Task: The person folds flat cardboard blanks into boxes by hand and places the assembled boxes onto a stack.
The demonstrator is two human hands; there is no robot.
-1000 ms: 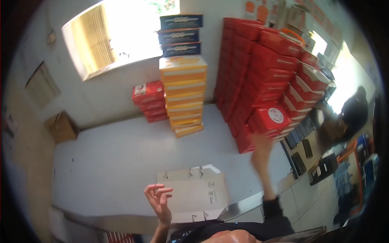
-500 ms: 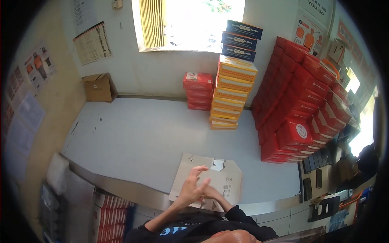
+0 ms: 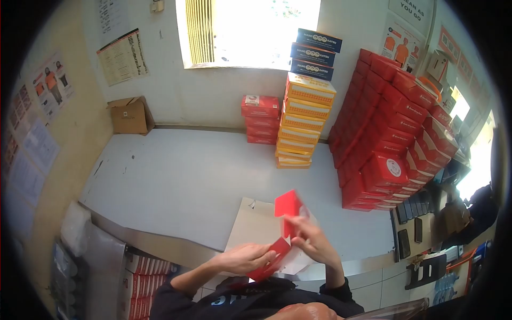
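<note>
A red cardboard box [image 3: 286, 205], partly unfolded with its panels bent apart, is held between my hands close to my body. My left hand [image 3: 242, 260] closes around its lower left part. At its right side, my right hand [image 3: 314, 242] grips the upper panel with thumb and fingers; motion blurs this hand slightly. Beneath them lies a flat brown cardboard sheet [image 3: 248, 221] near the table's front edge, partly covered by the box and my hands.
Red boxes [image 3: 381, 125] are stacked high on the table's right side. At the back stand yellow-and-white boxes [image 3: 304, 122] topped with dark blue boxes [image 3: 314, 53], beside a shorter red stack [image 3: 260, 106]. An opened brown carton [image 3: 128, 117] sits at the back left.
The red box has come up from low near my body and now shows above the cardboard sheet. My right hand has moved right, my left hand slightly lower and left.
</note>
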